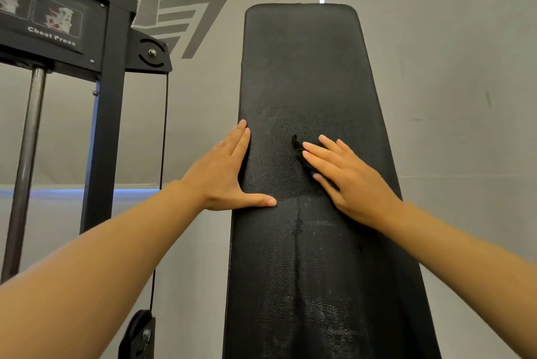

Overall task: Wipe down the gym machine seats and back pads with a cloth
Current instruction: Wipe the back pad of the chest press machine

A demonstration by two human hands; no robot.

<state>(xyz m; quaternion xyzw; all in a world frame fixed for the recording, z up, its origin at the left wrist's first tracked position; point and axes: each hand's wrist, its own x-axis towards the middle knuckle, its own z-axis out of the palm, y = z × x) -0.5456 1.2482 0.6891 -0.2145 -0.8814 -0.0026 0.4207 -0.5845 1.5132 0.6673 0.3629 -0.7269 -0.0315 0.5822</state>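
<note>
Back pad (305, 74), black, upright, centre frame; damp patch mid-height. Risk: dark cloth (299, 149), small and bunched, could slip from under flat fingers and drop; upper pad toward 12 o'clock may go unwiped. Right hand (345, 175): grip wide, fingers straight, pressing cloth against pad. Left hand (232, 172): grip wide, flat, bracing pad edge at 9 o'clock, holding nothing.

Left hand (232, 167) flat on black back pad (302, 68) edge, right hand (345, 175) pressing dark cloth (297, 145) mid-pad, chest press frame (110, 74) left
</note>
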